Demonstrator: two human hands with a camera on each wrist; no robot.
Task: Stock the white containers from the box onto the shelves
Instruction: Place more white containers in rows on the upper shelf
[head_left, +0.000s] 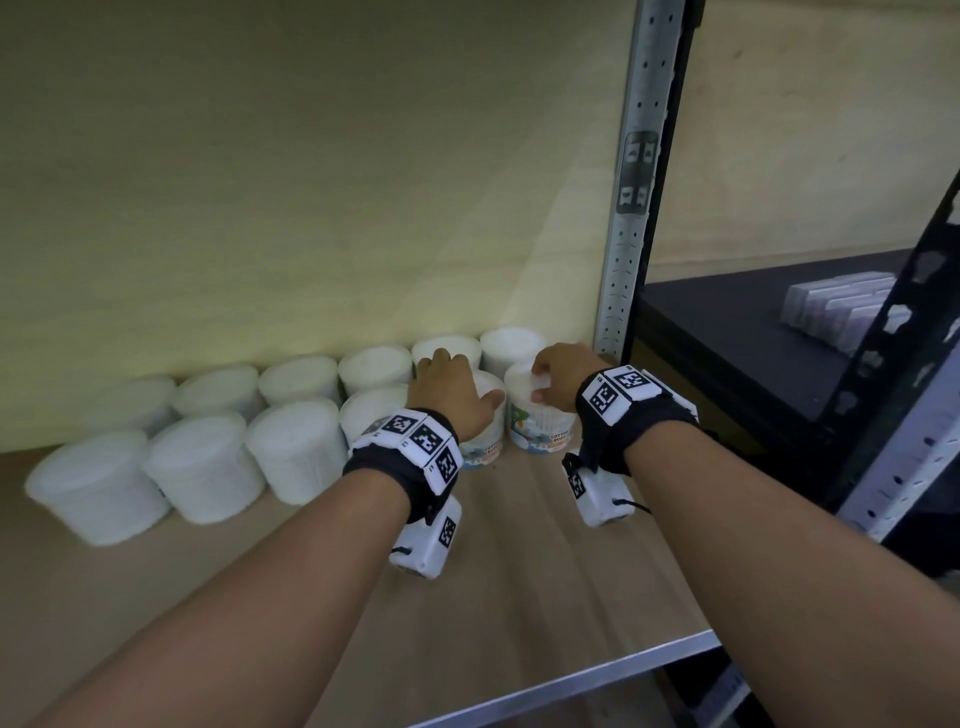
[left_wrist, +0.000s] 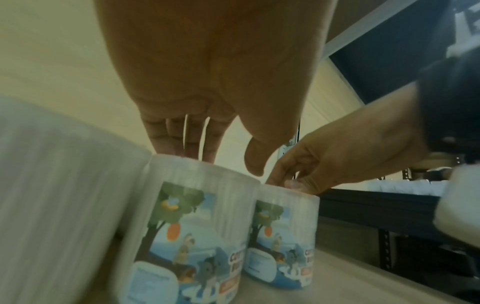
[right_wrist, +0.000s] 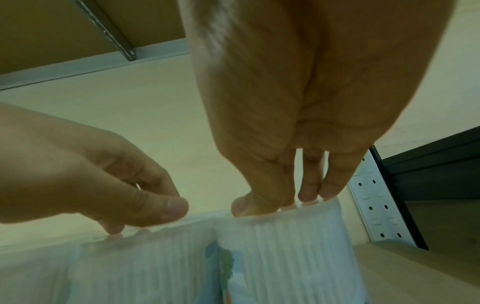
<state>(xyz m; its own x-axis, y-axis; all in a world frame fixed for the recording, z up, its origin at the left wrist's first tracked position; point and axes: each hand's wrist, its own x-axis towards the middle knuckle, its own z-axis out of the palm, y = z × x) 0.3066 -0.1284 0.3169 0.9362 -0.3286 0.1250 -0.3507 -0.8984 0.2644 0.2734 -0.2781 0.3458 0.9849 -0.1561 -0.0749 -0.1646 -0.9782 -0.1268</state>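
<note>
Two white containers with cartoon labels stand side by side at the right end of the front row on the wooden shelf (head_left: 519, 571). My left hand (head_left: 452, 389) (left_wrist: 226, 162) lies over the left container (head_left: 485, 447) (left_wrist: 197, 216) (right_wrist: 130, 267). Its fingertips touch the lid and its thumb hovers just above the rim. My right hand (head_left: 543, 382) (right_wrist: 275, 203) holds the right container (head_left: 540, 431) (left_wrist: 285, 218) (right_wrist: 285, 246) from above, thumb and fingers curled onto the lid's edge. Both containers stand upright on the board. The box is out of view.
Several more white containers fill a back row (head_left: 296, 376) and a front row (head_left: 202, 467) to the left. A perforated metal upright (head_left: 631, 208) stands just right of my right hand. Beyond it a dark shelf holds pale packs (head_left: 841, 306). Bare board lies in front of the rows.
</note>
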